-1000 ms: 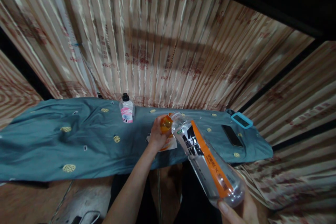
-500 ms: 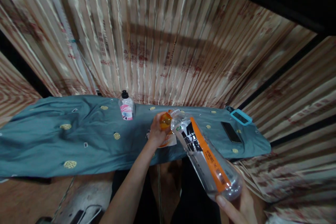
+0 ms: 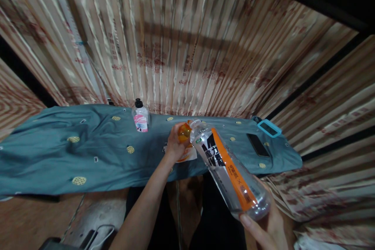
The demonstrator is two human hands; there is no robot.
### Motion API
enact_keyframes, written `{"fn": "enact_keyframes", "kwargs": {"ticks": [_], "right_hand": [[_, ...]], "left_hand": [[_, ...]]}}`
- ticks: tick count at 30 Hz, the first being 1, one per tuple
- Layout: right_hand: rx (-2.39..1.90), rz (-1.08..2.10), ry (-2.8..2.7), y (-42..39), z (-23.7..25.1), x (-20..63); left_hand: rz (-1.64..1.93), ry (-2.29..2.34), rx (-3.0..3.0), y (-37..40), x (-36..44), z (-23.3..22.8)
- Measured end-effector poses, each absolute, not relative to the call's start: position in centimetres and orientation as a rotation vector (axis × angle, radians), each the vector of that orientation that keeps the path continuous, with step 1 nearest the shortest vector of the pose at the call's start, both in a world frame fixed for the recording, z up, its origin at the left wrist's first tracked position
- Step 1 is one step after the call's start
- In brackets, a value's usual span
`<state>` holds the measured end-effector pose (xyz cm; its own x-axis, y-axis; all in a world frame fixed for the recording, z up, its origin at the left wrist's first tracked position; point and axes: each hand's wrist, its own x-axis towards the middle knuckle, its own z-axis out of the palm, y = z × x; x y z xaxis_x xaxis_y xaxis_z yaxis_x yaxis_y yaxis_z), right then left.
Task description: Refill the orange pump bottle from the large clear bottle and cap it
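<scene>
Holding the clear bottle tipped at the orange bottle, over the counter's edge.
Left hand hugs one's neck, right hand the other's base; a loose grip could make a spill.

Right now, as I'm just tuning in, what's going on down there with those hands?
A person's left hand grips an orange bottle, while the right hand holds a larger clear bottle near its base, tilted so that its neck meets the orange one's top. Whether liquid is flowing can't be made out. A black-capped bottle stands apart on the teal cloth.
</scene>
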<state>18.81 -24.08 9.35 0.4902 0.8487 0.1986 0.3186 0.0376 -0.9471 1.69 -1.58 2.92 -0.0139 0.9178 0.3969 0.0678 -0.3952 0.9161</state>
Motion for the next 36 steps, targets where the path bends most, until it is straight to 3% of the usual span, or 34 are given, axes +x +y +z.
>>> {"fn": "enact_keyframes", "kwargs": {"ticks": [36], "right_hand": [[-1.527,0.666,-0.920,-24.38,9.47,18.29]], "left_hand": [[1.487,1.058,1.539,-1.61,1.68,2.83]]}}
